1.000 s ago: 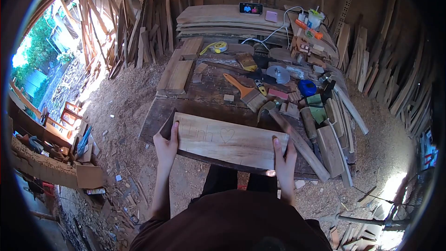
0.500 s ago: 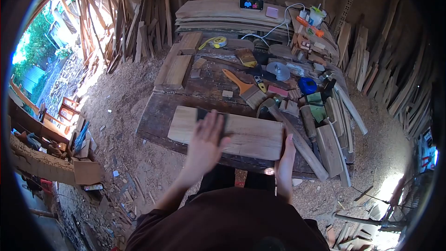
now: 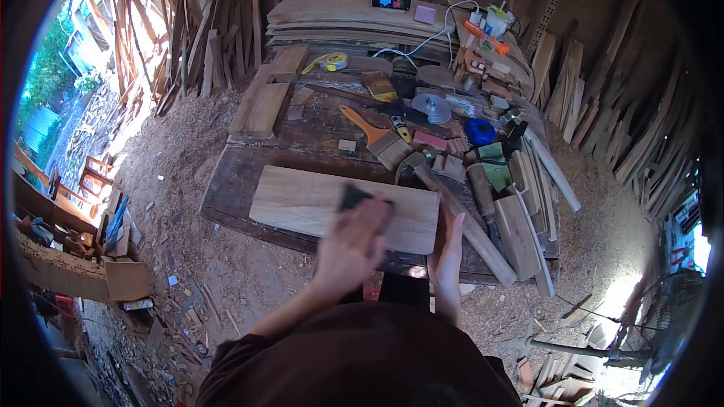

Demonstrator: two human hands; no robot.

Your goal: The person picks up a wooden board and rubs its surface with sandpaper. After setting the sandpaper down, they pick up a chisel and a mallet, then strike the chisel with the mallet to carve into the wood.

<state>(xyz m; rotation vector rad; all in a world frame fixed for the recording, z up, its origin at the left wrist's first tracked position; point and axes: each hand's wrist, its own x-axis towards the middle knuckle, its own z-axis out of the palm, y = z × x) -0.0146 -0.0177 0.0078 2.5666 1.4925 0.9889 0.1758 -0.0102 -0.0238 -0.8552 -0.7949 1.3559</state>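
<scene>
A pale wooden board (image 3: 294,200) lies flat near the front edge of the dark workbench. On its middle my left hand (image 3: 353,240) presses a dark sanding pad (image 3: 359,197), with the fingers over the pad and slightly blurred. My right hand (image 3: 447,256) is against the board's right end, its fingers together and pointing up along the edge, steadying it. Just right of that hand a long wooden bar (image 3: 475,234) lies slanted.
Behind the board lie a wide brush (image 3: 388,147), a yellow tape measure (image 3: 334,62), a blue round item (image 3: 480,132) and a disc (image 3: 431,108). A phone (image 3: 391,1) stands on stacked planks (image 3: 317,11). Wood strips (image 3: 520,234) lie at right.
My left hand and the dark pad have slid right along the board, from its left part to its middle. My right hand remains at the right end. The whole view has shifted slightly.
</scene>
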